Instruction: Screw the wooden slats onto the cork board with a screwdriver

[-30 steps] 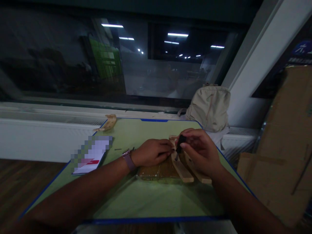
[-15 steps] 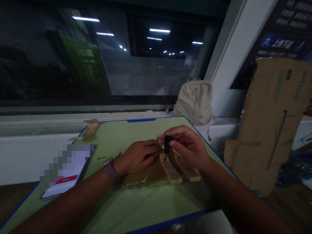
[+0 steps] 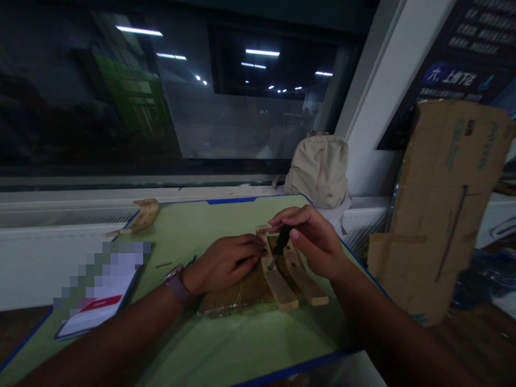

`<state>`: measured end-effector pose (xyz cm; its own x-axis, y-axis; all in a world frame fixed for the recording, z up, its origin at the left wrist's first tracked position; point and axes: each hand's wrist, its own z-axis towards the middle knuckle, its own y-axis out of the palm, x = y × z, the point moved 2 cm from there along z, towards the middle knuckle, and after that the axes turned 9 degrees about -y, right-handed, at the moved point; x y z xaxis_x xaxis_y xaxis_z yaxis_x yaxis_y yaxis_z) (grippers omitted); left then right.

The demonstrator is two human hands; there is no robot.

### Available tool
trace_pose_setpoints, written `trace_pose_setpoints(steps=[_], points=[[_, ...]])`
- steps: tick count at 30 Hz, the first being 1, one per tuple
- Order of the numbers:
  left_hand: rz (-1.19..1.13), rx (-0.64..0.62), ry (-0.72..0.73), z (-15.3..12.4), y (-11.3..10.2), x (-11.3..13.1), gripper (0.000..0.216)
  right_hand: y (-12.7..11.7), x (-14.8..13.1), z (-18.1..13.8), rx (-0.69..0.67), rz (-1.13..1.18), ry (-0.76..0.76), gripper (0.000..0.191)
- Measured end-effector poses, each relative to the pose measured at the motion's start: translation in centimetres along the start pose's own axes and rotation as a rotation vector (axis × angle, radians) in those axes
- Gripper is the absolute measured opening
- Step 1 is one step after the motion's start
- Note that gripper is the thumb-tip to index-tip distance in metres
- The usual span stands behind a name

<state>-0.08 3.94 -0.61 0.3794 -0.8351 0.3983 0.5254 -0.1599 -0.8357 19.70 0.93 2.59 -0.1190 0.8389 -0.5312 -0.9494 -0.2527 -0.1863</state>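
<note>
A black-handled screwdriver (image 3: pixel 281 242) slants between the thumb and fingers of my right hand (image 3: pixel 316 241). Its metal tip meets the left wooden piece (image 3: pixel 282 290) near a hole. My left hand (image 3: pixel 229 262) grips that piece's upper part, with its fingers bent and close together at the edge. A second wooden piece (image 3: pixel 308 285) with holes lies alongside, below my right hand. Both wooden pieces rest on a flat brown slab (image 3: pixel 237 294) with a shiny, film-like covering. A watch (image 3: pixel 176 278) is on my left wrist.
The green table (image 3: pixel 250 349) has a blue rim. At its far left corner lies another curved wooden piece (image 3: pixel 147 214). A partly blurred booklet (image 3: pixel 107 298) and a small dark stick-like item (image 3: pixel 163 265) lie left. Behind stands a beige backpack (image 3: pixel 320 169); cardboard (image 3: pixel 447 215) leans at right.
The screwdriver has tilted, its handle leaning right and its tip slightly lower on the left wooden piece. My right fingers have opened somewhat around the handle. My left hand stays in place.
</note>
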Motion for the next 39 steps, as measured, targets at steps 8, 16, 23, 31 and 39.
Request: trace_pose_setpoints(steps=[8,16,23,31,39], points=[[-0.002,0.009,0.008,-0.2,-0.1,0.1,0.024,1.6,-0.6,0.0,0.057,-0.219,-0.065,0.021],[0.003,-0.003,0.0,-0.2,0.3,-0.2,0.027,-0.5,-0.8,0.9,-0.076,-0.401,-0.145,0.02],[0.011,0.046,0.03,-0.2,0.1,0.0,0.024,1.0,-1.0,0.2,-0.104,-0.01,0.025,0.022],[0.021,0.004,-0.008,-0.1,0.0,0.0,0.027,0.3,-0.5,0.4,0.04,-0.329,-0.128,0.021],[0.006,-0.003,-0.02,0.0,0.1,0.1,0.029,-0.2,0.0,-0.1,-0.017,-0.076,0.009,0.016]])
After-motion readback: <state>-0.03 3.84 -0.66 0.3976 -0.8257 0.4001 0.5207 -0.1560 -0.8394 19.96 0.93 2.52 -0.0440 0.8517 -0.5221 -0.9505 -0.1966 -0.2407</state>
